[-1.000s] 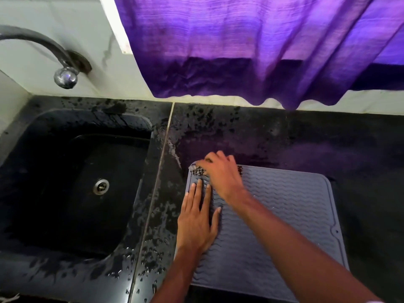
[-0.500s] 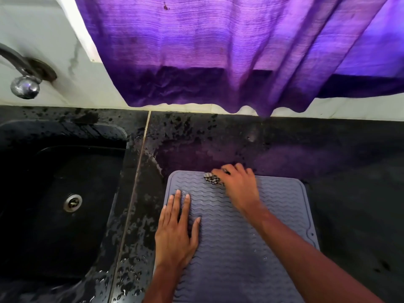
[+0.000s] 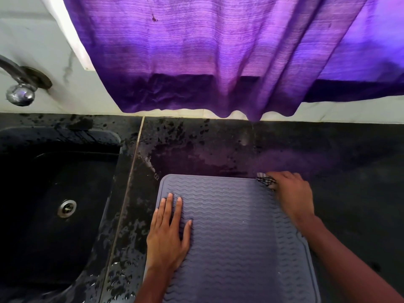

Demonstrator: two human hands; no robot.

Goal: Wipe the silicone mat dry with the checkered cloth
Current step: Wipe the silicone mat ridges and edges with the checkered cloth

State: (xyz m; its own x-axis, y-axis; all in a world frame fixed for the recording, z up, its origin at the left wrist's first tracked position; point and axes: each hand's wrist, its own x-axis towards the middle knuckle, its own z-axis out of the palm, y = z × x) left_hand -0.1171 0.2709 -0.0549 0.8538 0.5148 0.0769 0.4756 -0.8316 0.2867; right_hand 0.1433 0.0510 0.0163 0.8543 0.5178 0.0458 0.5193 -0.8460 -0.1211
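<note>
The right hand [image 3: 293, 193] grasps the bunched checkered cloth [image 3: 265, 181] at the silicone mat [image 3: 236, 237]'s far corner; the left hand [image 3: 168, 235] lies released, flat on the mat.

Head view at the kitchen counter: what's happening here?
A person is drying a grey mat on the black counter beside the sink. The right hand grips a bunched checkered cloth at the mat's far right corner. The left hand lies flat on the mat's left side, holding it down. Water spots show on the counter near the sink.
</note>
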